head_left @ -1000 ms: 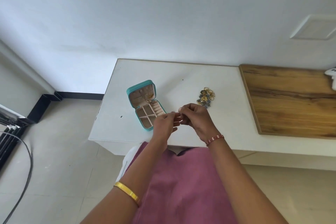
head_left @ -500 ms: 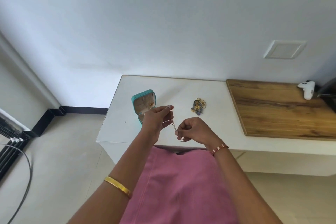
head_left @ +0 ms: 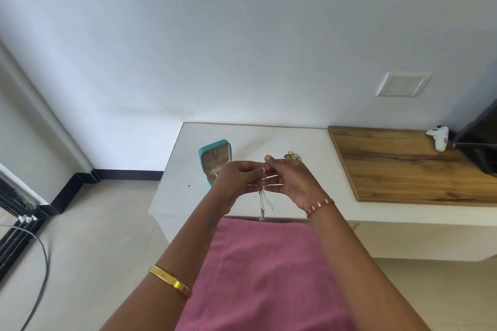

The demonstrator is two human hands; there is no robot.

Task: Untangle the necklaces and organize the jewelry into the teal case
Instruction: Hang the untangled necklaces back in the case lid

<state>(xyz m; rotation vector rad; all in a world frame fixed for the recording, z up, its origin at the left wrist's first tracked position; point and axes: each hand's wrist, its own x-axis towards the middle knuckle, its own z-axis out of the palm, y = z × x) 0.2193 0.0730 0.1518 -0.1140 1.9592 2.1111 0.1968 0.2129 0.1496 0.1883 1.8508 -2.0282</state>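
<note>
The hands are now meeting again above the near edge of the bench [head_left: 242, 134]: half a second ago they were drawn apart with a short length of chain stretched between them, and now the left hand [head_left: 235, 179] and the right hand [head_left: 291, 179] are nearly touching, fingertips pinched on a thin silver necklace [head_left: 261, 203]. Strands of it are running across the small gap between them, and a loop with a small pendant is dangling below, over the pink garment [head_left: 263, 271]. Both hands are closing narrowly on the chain, which suggests the person is working at a knot or the clasp and not yet putting the piece away; untangling looks unfinished. The teal case [head_left: 215, 154] is standing open on the bench just beyond and to the outside of the left hand, which is partly hiding it; its lid is showing something gold, but the tray compartments are too hidden to read. A small heap of gold jewelry [head_left: 292, 155] is lying just beyond the right hand, outside the case and waiting to be sorted.
</note>
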